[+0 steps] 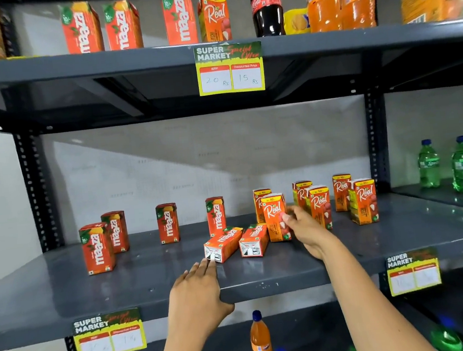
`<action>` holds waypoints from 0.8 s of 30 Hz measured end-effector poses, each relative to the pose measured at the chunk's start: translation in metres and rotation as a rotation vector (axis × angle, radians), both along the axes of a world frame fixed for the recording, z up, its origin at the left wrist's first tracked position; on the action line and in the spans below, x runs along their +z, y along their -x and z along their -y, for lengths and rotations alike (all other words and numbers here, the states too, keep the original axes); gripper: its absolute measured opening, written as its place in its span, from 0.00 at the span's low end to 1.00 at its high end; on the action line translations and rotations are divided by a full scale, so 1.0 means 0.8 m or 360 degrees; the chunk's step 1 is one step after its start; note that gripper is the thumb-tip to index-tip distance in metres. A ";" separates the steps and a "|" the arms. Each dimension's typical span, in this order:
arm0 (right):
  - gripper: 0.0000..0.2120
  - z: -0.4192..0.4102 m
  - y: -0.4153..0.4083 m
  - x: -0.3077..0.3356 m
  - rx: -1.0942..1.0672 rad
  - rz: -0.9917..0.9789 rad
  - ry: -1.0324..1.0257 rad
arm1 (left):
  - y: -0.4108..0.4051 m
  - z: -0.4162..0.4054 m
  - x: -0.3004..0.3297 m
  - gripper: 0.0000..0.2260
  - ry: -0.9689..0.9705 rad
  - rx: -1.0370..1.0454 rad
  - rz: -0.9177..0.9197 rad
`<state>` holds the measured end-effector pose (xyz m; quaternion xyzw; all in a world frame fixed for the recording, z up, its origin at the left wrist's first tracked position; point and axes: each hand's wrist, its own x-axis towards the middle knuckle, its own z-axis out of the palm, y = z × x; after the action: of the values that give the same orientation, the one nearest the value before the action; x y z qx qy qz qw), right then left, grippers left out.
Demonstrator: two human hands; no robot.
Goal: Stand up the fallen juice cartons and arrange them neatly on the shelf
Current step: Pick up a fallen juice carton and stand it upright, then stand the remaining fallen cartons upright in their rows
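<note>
Head view: middle shelf [65,292] holds two rows of juice cartons. Two orange cartons lie on their sides near the front, ends toward the camera: left fallen carton [222,244], right fallen carton [255,240], almost touching each other. Four same-brand cartons stand w/ gaps to the left. A group of six of the other brand stands on the right.

Right hand [306,230] has fingers pinched around the side of an upright carton [275,217] in the front of the right group; looks held, base on the shelf. Left hand [198,296] rests at the shelf front edge, fingers flat and together, tips just touching the end of the left fallen carton, not gripping it.

Risks (judgement): upright carton is just beside the right fallen one, so sliding it left could bump that. Neighbour carton [319,204] stands close behind the right hand's knuckles; pulling the wrist back carelessly prob tips it. Both fallen cartons sit near the front lip, so a push from behind could send them off onto the bottles below.

Room: wide bare space front-left and between the standing left cartons; right side is crowded. Back wall is well behind. Price tag [230,68] hangs from the shelf above, clear of the hands.
</note>
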<state>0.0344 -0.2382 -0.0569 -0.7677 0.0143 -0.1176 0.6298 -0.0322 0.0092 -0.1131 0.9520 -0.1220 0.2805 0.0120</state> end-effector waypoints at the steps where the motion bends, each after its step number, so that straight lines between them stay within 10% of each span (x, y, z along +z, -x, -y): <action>1: 0.22 -0.001 -0.001 0.001 0.0020 -0.0038 -0.0023 | -0.001 0.000 -0.001 0.40 0.0009 -0.0010 0.0006; 4: 0.23 -0.004 0.002 0.007 -0.0021 -0.0103 -0.0012 | -0.001 -0.001 -0.001 0.40 0.0038 -0.0029 0.0018; 8: 0.15 -0.016 0.029 0.003 -0.0704 0.0126 0.0895 | 0.000 0.000 -0.001 0.40 0.0052 -0.0037 0.0010; 14: 0.33 -0.107 0.050 0.011 -0.0645 -0.0157 0.1242 | 0.001 0.000 -0.001 0.39 0.0066 -0.0049 0.0023; 21: 0.30 -0.124 0.025 0.032 -0.0377 -0.0421 0.1075 | 0.003 0.000 -0.002 0.37 0.0083 -0.0068 0.0053; 24: 0.30 -0.110 0.020 0.037 -0.0164 -0.0451 0.0488 | 0.001 0.000 -0.002 0.38 0.0076 -0.0073 0.0043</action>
<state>0.0181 -0.1500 -0.0273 -0.8617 0.1238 -0.0412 0.4904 -0.0329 0.0093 -0.1148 0.9445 -0.1373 0.2959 0.0394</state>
